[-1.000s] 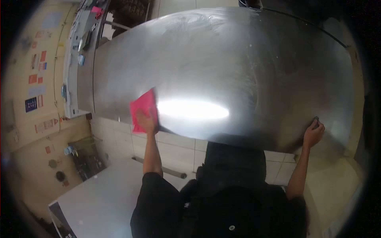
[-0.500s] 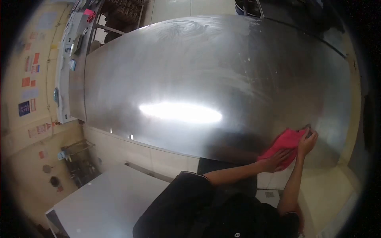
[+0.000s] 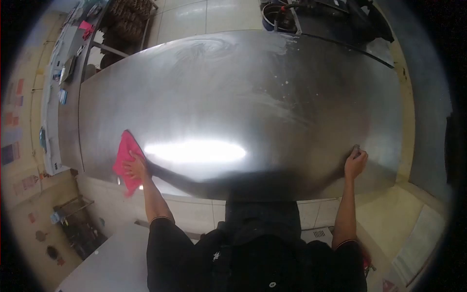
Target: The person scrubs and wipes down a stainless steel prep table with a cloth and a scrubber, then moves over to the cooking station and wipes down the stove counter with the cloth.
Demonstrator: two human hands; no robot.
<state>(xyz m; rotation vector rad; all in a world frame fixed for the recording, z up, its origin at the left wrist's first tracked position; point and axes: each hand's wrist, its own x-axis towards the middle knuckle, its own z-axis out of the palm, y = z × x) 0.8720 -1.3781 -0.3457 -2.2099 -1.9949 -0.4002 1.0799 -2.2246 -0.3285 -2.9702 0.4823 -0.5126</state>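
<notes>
1. We see one large stainless-steel table [image 3: 272, 87] with a brushed, smeared top; it fills most of the view, and a bright streak of reflected light lies along its near half.
2. We count one pink cloth [image 3: 125, 160], crumpled and flattened on the table close to its near left corner, with its lower end hanging over the near edge.
3. Our left hand [image 3: 136, 168] lies on top of that pink cloth, fingers spread and pressing it flat against the steel rather than gripping it; the arm reaches out from a black short sleeve.
4. Our right hand [image 3: 355, 164] rests on the table by its near right corner, well apart from the cloth. Its fingers are curled in, and a small dark thing shows at the fingertips, too small for us to name; we cannot tell whether the hand grasps it.
5. A few white specks and one pale wiped smear sit on the far right part of the tabletop.
6. Beyond the table's left edge we see one long narrow light-coloured counter [image 3: 53, 107] with several small items on it, too small to count surely, one of them pink.
7. Past the table's far edge stands one round blue bucket [image 3: 273, 15], on the tiled floor.
</notes>
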